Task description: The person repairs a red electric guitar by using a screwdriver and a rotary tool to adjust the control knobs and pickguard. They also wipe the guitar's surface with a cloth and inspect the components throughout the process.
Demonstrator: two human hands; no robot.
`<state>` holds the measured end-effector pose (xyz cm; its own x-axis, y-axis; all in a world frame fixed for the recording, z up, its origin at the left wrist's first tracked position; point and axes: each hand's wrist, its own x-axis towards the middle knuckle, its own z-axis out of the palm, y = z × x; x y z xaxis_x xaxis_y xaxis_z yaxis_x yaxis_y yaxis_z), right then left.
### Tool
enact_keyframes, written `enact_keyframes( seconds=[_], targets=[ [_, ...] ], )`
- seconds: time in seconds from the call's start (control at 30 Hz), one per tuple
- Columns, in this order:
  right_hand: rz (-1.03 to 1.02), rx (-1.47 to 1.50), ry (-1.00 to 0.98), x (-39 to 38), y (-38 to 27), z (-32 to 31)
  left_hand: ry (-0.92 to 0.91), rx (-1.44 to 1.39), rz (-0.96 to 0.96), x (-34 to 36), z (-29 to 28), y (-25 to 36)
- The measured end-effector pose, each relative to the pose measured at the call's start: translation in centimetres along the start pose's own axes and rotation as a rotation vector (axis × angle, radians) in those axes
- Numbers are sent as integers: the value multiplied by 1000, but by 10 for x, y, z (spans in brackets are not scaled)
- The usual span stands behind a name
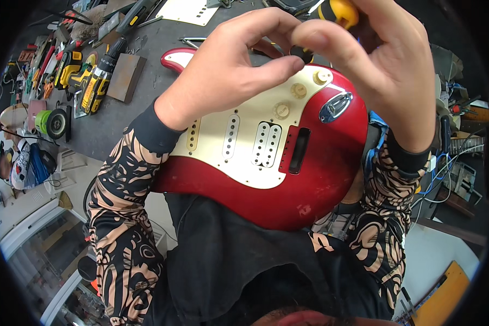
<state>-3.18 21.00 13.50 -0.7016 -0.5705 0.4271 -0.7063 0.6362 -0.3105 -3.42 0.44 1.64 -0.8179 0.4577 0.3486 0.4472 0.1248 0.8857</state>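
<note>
A red electric guitar body (331,190) with a cream pickguard (244,171) lies face up between my arms, its near edge against my dark clothing. Over its far edge, my left hand (233,65) is closed, thumb and fingers around a small dark round piece (301,54) whose kind I cannot make out. My right hand (386,65) is curled around a yellow-and-black screwdriver handle (343,13); its shaft is hidden. Cream knobs (282,111), a white double-coil pickup (266,144) and an oval metal jack plate (336,106) sit on the guitar.
On the dark bench at left are a yellow cordless drill (95,87), a rectangular block (126,77) and a green-and-black round reel (54,123). Another pickguard (187,10) lies at the back. Blue cables (437,174) and a fretboard (467,145) are at right.
</note>
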Motion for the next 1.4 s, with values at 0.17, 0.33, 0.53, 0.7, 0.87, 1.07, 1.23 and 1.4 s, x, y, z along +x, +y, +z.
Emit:
enact_keyframes(
  seconds=[0.17, 0.33, 0.53, 0.7, 0.87, 1.07, 1.23, 1.4],
  targets=[
    [59, 155, 114, -8, 13, 8, -54, -272, -55, -5, -2, -18],
    [137, -29, -180, -16, 19, -8, -148, -386, -110, 3, -7, -30],
    [232, -177, -306, -18, 27, -4, -181, -215, -32, 5, -25, -43],
    [196, -236, -324, -14, 30, 7, -161, 260, 70, -13, -45, -52],
    [-112, -221, -221, -24, 29, 16, -158, 438, 196, -13, -34, -71],
    [-41, -203, -286, -26, 38, 2, -160, 203, 208, 24, -16, -71],
    [-54, -210, -274, -27, 39, 3, -284, 16, 171, 41, -2, -90],
    [-61, -209, -266, -31, 38, -1, -376, 9, 199, 48, -6, -96]
  ],
)
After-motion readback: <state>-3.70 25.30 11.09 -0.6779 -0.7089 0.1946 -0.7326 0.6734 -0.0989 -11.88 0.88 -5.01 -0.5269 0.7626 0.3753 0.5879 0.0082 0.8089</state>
